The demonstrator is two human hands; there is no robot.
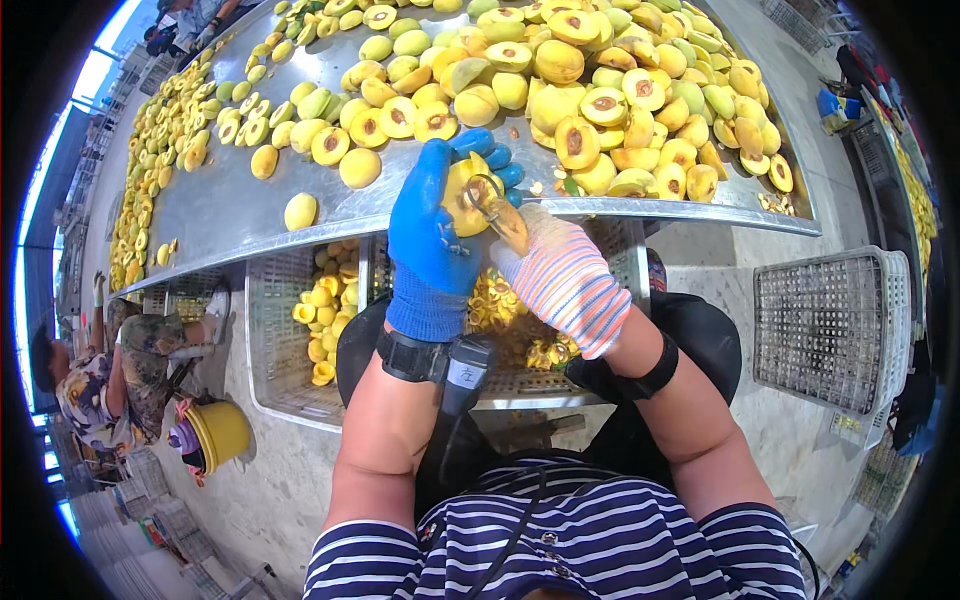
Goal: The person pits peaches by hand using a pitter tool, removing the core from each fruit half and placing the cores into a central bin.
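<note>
My left hand (432, 235), in a blue glove, grips a yellow peach half (462, 196) just over the near edge of the metal table (215, 215). My right hand (562, 275), in a striped knit glove, holds a metal pitting spoon (495, 208) whose loop presses into the fruit's cut face. A big heap of halved and whole yellow peaches (590, 90) covers the table beyond my hands. Black straps circle both wrists.
Under the table stand two white plastic crates, the left crate (275, 340) holding peach pieces and another (505, 345) with pits and scraps. An upturned grey crate (835, 330) sits at right. A person (120, 365) crouches at left beside a yellow bucket (218, 432).
</note>
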